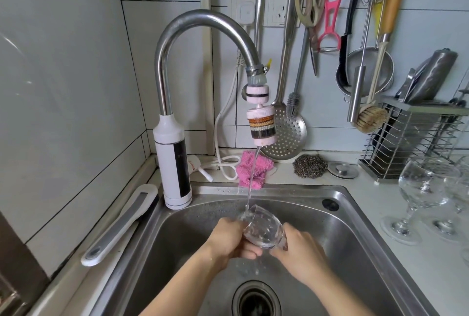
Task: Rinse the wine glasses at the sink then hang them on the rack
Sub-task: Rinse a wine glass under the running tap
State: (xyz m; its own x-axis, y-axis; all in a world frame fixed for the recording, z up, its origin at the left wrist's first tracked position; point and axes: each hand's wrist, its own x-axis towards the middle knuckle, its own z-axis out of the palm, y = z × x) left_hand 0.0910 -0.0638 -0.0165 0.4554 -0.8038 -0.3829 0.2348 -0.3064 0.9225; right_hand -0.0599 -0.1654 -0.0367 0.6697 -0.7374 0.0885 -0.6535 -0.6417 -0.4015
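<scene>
You hold the wine glass [262,230] tilted over the sink [355,227]; left hand [225,237] curls its fingers [250,252] round the bowl, right hand [302,249] grips the stem end. Wet, thin, likely slippery: carry by the stem.

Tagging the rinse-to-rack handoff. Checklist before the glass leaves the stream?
1. Rim of wine glass under water stream: ok.
2. Bowl gripped by left hand: ok.
3. Stem end gripped by right hand: ok, stem hidden.
4. Inside fully rinsed: cannot tell.
5. Location of hanging rack: cannot tell.
6. Clearance to counter glasses beside the sink: ok, they stand apart.
</scene>
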